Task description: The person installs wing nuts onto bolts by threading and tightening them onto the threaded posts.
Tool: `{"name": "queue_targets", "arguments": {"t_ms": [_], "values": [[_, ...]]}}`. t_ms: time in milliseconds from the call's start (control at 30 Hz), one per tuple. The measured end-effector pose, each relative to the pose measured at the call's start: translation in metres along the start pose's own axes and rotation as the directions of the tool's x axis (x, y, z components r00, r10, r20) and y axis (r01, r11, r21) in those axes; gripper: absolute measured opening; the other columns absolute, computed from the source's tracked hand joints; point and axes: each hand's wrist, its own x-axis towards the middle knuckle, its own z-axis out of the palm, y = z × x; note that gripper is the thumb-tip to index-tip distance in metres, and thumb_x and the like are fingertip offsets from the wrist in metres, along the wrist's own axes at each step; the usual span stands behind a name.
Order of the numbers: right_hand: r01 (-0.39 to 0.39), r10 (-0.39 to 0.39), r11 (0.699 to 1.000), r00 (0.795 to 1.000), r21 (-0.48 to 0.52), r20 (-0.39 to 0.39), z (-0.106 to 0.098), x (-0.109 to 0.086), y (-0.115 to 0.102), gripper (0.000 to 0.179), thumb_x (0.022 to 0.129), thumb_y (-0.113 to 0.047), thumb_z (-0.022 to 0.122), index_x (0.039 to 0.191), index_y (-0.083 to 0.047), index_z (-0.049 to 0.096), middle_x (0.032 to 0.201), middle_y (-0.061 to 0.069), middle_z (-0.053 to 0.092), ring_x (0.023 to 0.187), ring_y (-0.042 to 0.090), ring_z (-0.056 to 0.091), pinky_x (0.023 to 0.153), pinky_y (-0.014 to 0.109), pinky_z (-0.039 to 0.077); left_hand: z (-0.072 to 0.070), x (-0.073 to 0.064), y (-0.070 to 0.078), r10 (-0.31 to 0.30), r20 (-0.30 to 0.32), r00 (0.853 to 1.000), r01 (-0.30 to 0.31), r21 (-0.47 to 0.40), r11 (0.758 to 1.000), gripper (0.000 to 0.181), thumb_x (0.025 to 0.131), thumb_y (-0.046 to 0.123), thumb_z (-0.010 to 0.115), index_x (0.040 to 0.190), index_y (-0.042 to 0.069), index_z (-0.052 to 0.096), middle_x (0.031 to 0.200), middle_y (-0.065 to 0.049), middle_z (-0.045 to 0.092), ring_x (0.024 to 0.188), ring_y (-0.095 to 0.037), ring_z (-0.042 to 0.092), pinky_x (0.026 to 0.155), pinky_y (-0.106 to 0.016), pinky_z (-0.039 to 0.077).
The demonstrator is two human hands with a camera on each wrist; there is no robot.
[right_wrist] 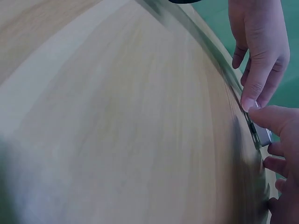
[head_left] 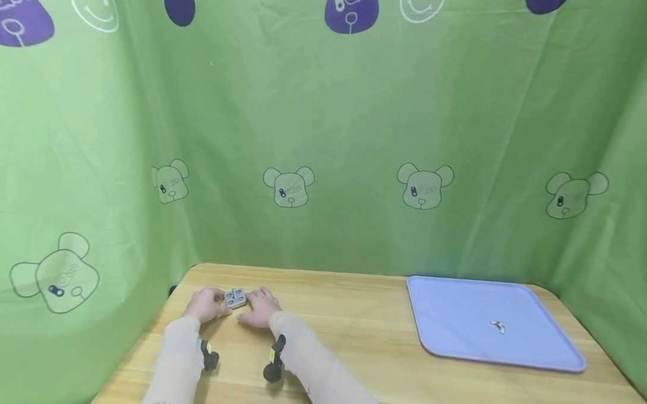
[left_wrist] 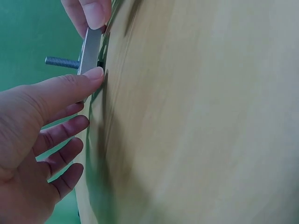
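Note:
A small grey metal block [head_left: 235, 298] with several round holes in its top is at the far left of the table. In the left wrist view the block [left_wrist: 90, 49] shows edge-on, a threaded bolt [left_wrist: 62, 62] standing out from its face away from the tabletop. My left hand [head_left: 205, 305] pinches one side of it, thumb along the near edge, the other fingers loosely bent. From the opposite side my right hand [head_left: 262, 307] grips it between thumb and fingers. Seen from the right wrist, the block [right_wrist: 264, 135] is partly hidden by my fingers.
On the right of the wooden table [head_left: 360, 337] lies a pale blue tray [head_left: 466, 304], holding a few small shiny pieces [head_left: 498, 326]. Green printed curtains [head_left: 352, 118] enclose the table at the back and sides. Each wrist wears a black camera mount [head_left: 274, 359].

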Motion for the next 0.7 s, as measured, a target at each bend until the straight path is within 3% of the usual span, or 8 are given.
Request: {"name": "queue_targets", "arguments": {"t_ms": [333,700], "values": [[0.047,-0.045,0.998,0.997,0.035,-0.062,-0.005,-0.005,0.019,0.053,0.082,-0.032,0.071,0.129,-0.009,0.061,0.13,0.008,0.064,0.13,0.027,0.049,0.113,0.041,0.038,0.01,-0.007,0.016,0.062,0.011,0.998,-0.061,-0.025,0.998,0.053,0.07,0.022,0.084,0.114,-0.003,0.067,0.118,-0.026,0.066,0.11,-0.043,0.061,0.098,-0.057,0.046],[0.012,0.003,0.99,0.994,0.14,-0.107,-0.016,-0.024,0.039,0.049,0.081,-0.015,0.075,0.126,-0.002,0.062,0.129,0.014,0.064,0.124,0.03,0.056,0.11,0.043,0.041,0.029,-0.012,0.04,0.106,0.034,0.994,-0.105,-0.038,0.994,0.054,0.068,0.021,0.085,0.114,-0.002,0.067,0.115,-0.023,0.068,0.109,-0.04,0.062,0.097,-0.056,0.048]]}}
